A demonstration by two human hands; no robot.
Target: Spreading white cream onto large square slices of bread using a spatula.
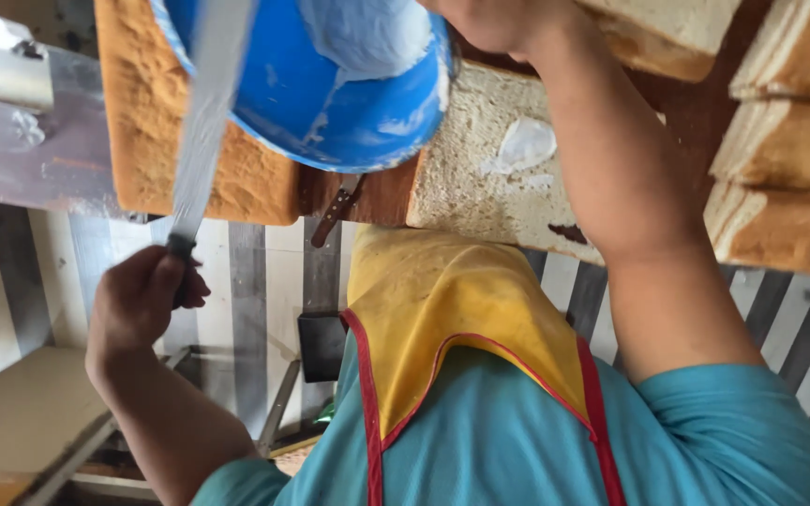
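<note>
Blue bucket [330,103] — white cream inside — left hand [138,300] grips spatula [203,112].

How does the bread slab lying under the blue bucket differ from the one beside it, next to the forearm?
The slab under the blue bucket, slab one, shows a golden-brown crust and carries no cream. The slab by the forearm, slab two, shows a pale, porous cut face with a white dab of cream and a dark spot near its edge. Both lie flat on the brown wooden table.

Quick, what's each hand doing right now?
Left hand: closed on the knife handle.
Right hand: at the blue bucket rim; grip cannot be told.
</note>
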